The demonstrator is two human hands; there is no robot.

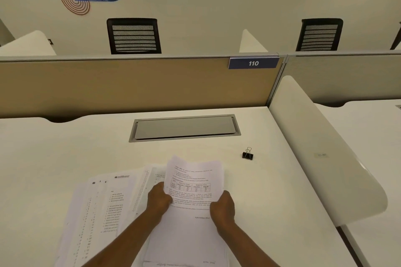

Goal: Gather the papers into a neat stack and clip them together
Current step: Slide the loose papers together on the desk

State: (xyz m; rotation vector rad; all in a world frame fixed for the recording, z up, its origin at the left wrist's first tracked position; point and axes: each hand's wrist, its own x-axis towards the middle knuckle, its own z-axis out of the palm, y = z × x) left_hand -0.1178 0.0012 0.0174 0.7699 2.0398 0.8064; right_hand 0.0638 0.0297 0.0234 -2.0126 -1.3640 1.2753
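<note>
A bundle of printed papers (193, 182) is lifted off the white desk, its top sheet bearing text and a small table. My left hand (158, 199) grips its left edge and my right hand (223, 208) grips its right edge. More printed sheets (102, 208) lie fanned out on the desk to the left, partly under my left forearm. Further sheets (184, 245) lie beneath the held bundle. A black binder clip (247, 154) with silver wire handles stands on the desk to the upper right of the papers, apart from both hands.
A grey metal cable flap (184, 128) is set into the white desk (65, 154) behind the papers. A tan partition (130, 84) with a "110" label backs the desk. A white curved divider (314, 147) bounds the right side. Two black chairs stand beyond.
</note>
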